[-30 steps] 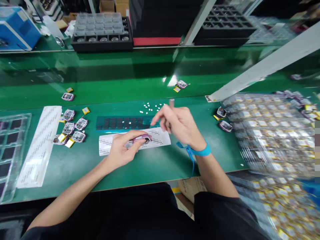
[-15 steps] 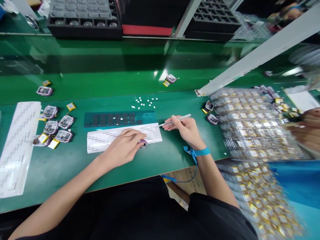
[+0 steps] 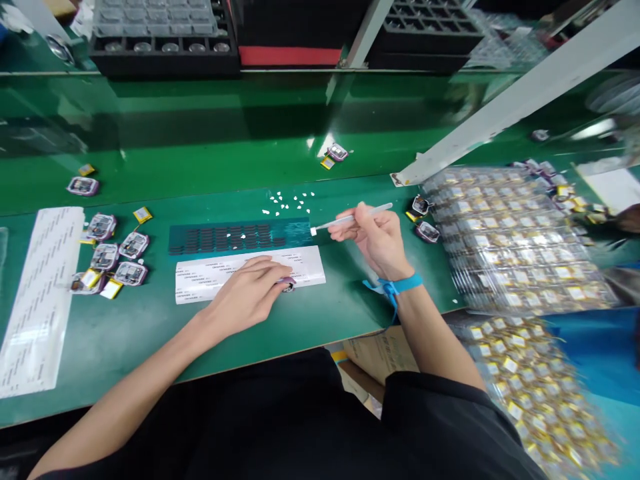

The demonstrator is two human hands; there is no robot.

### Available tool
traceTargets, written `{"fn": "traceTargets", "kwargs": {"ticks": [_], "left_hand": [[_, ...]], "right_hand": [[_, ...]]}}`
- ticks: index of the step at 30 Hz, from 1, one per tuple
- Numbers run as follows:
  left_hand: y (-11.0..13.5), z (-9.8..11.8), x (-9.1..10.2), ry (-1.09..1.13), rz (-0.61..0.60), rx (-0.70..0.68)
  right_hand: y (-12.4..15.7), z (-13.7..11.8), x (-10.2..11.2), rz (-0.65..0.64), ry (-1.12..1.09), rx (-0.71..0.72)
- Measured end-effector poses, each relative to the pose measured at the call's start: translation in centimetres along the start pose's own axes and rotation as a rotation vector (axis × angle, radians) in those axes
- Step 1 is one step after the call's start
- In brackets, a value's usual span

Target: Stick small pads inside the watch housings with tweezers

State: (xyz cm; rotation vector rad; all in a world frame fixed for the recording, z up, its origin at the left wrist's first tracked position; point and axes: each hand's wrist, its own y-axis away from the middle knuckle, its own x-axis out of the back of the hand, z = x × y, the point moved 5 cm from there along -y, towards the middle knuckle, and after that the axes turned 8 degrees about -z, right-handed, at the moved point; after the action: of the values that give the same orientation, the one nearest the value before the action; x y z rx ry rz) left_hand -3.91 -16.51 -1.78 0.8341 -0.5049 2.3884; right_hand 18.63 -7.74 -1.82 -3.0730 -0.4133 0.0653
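Note:
My left hand [image 3: 249, 295] lies curled over a small purple-edged module [image 3: 287, 285], pinning it on a white printed paper strip [image 3: 210, 275]. My right hand [image 3: 376, 235], with a blue wrist strap [image 3: 400, 287], pinches slim silver tweezers [image 3: 350, 218] that point left; a tiny white piece sits at their tip [image 3: 314, 231], just right of a dark teal sheet of small black pads [image 3: 239, 235]. Several loose white bits [image 3: 290, 200] lie beyond that sheet.
Several purple modules with yellow tabs [image 3: 113, 253] lie at the left beside a long white paper strip [image 3: 39, 293]. Clear trays full of modules [image 3: 515, 240] are stacked at the right. Black trays [image 3: 165, 47] stand beyond the green conveyor belt [image 3: 225, 133].
My right hand lifted the tweezers off the white strip and moved them up and right, now carrying a white piece at the tip. My left hand stayed on the module.

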Motion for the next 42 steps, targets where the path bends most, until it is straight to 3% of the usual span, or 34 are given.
{"fn": "traceTargets", "kwargs": {"ticks": [6,9,12,27,32,42], "left_hand": [[0.2,-1.1,1.7,0.568,0.224,0.345],[0.1,-1.2,2.1,0.811,0.233,0.339],[0.0,-1.2,2.4,0.898,0.2,0.32],[0.3,-0.9,1.1,1.018,0.14,0.322],[0.4,-0.6,1.3,1.013,0.125,0.31],[0.3,-0.1,1.5,0.998,0.139,0.285]], "right_hand": [[-0.2,-3.8,-5.2,-0.045,0.077,0.083],[0.4,-3.7,-7.5,-0.113,0.101,0.033],[0.9,-2.7,-8.6,-0.148,0.097,0.022],[1.8,-2.8,-8.8,-0.05,0.297,0.189],[2.2,-3.2,-8.7,-0.008,0.28,0.323],[2.5,-3.5,-8.6,-0.015,0.253,0.426]]}}
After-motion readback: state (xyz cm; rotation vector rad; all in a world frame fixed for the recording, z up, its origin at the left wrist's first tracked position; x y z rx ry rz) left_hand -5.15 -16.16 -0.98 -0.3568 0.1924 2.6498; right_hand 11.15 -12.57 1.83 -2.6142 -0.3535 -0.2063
